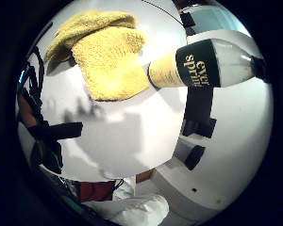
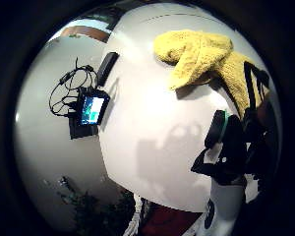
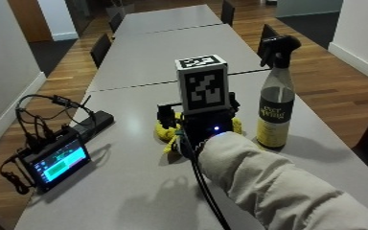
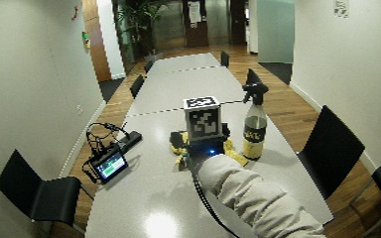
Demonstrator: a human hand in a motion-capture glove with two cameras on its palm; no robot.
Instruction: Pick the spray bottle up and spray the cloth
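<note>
Your gloved right hand (image 3: 200, 132) hangs low over the table (image 3: 139, 191), right above the yellow cloth (image 1: 111, 59), and it holds nothing. Fingers: can't tell from these views whether they're straight or curled (the rig on the back of the hand hides them in the outside view, and the palm views only catch straps at the rim). No contact with the bottle shows anywhere.

Spray bottle (image 3: 277, 98) stands upright on the table, just beside the hand on its right side, apart from it. Long axis is vertical: black trigger head (image 3: 278, 50) up top, clear neck below it, dark label band and yellowish base at the bottom. In the little-finger-side palm view the bottle sits close by the cloth's edge, so bottle and cloth are neighbours, prob. touching or nearly so; can't tell which.

What the next move turns on, imo: the bottle is off to the hand's right and taller than where the hand is now, so you'd need to go sideways and up to reach the neck under the trigger, not down. The pick-up isn't started yet.

Also on the table, well to the left: a small monitor (image 3: 55, 160) w/ cables.
</note>
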